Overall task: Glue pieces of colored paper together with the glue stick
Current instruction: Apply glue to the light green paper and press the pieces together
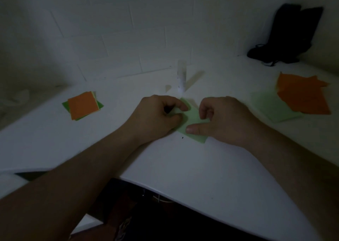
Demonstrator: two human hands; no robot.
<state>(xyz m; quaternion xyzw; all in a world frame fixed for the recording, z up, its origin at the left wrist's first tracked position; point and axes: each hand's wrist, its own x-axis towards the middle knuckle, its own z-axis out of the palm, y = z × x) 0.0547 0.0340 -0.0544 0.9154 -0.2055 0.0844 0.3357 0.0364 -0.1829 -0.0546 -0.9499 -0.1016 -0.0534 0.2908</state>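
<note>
— Where is the paper being worked on?
— A pale green sheet (193, 120) lies on the white table (183, 167), both hands on it. The left hand (157, 117) pinches its left edge with curled fingers; the right hand (220, 119) presses its thumb flat on it, fingers curled above.
— And the glue stick (181, 77)?
— Upright just behind the sheet; its label is too blurred to read.
— Other paper?
— An orange-topped stack (82, 105) at left, and orange sheets (302, 97) overlapping green sheets (271, 106) at right.

Matt green paper (194, 123) on smooth white table (183, 163); behind it, translucent plastic glue stick (181, 77); tiled wall (128, 29).
</note>
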